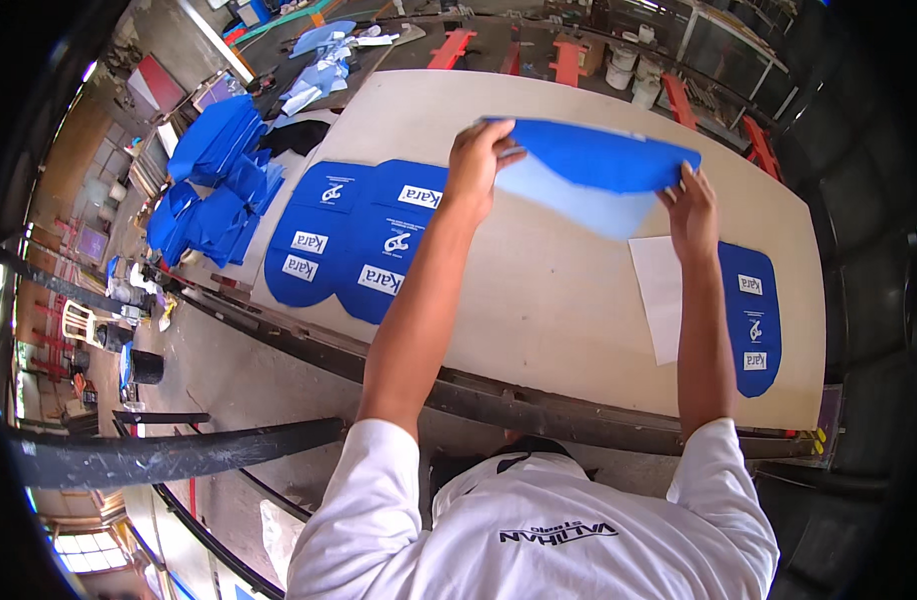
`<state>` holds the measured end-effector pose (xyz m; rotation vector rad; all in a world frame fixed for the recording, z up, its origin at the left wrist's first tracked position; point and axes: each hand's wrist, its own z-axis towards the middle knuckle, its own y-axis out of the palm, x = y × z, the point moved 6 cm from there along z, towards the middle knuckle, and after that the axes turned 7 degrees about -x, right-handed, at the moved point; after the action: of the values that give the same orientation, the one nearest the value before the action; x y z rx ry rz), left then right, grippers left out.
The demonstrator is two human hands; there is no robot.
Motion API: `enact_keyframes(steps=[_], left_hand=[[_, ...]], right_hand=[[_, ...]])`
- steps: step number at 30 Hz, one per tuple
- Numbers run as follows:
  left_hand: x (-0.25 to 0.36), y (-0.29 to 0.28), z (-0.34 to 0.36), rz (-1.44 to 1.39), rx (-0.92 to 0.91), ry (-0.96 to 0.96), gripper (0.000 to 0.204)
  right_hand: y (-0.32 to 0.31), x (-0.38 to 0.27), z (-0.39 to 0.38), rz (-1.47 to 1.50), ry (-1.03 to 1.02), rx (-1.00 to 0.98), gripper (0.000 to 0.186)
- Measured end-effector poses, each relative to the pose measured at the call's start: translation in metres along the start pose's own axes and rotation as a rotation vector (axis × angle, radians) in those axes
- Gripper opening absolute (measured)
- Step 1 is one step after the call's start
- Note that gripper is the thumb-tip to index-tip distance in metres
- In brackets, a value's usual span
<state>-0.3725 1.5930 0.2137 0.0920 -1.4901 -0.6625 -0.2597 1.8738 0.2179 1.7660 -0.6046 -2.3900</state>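
Between my two hands a blue fabric piece is held up above the pale tabletop. Its lower part shows a lighter blue side, slightly blurred. My left hand pinches the left corner with thumb and fingers. At the right corner, the fingers of my right hand are closed on the cloth. Under my right forearm lies a white sheet, partly covered by the arm. Just right of it is a flat blue printed piece with rounded ends and white patches. More blue printed pieces lie left of my left forearm.
A heap of folded blue fabric sits past the table's left end. Light blue scraps lie on a surface behind. Red metal brackets and white buckets stand beyond the far edge. A dark bar crosses at lower left.
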Motion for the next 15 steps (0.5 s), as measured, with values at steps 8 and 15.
enact_keyframes(steps=[8,15], left_hand=[[-0.133,-0.086,-0.065,0.220,0.104,-0.398,0.022],[-0.230,-0.189,-0.093,0.593,0.272,-0.545,0.027]], right_hand=[[-0.041,0.164,-0.099,0.035,0.538,0.203,0.017],[-0.058,0.281,-0.140,-0.121,0.858,0.156,0.023]])
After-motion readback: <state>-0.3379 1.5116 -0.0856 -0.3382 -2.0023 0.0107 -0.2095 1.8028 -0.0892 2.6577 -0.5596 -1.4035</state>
